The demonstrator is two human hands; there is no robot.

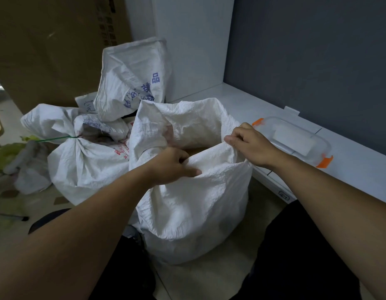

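- On the floor, between the person's knees, a white woven sack (194, 204) is stood upright with its mouth open; its far wall rises behind the opening and its near rim is folded over.
- The near rim is gripped by the left hand (172, 164), whose fingers are curled over the edge into the opening, with the thumb pressed on the outer cloth.
- The same rim, further to the right, is pinched by the right hand (250, 144), fingers curled round the fabric; the two hands are held apart along the rim.
- What lies inside the sack cannot be told; only a dim brownish patch is seen in the opening.
- Beside the sack, to the left, a tied sack (84, 156) bound with a green cord is seen, and behind it a printed sack (131, 79) with blue characters is propped up.
- To the right, on a white shelf (350, 169), a clear lidded container (296, 139) with orange clips is placed, close to the right hand.
- A cardboard box (53, 44) is stood against the back.
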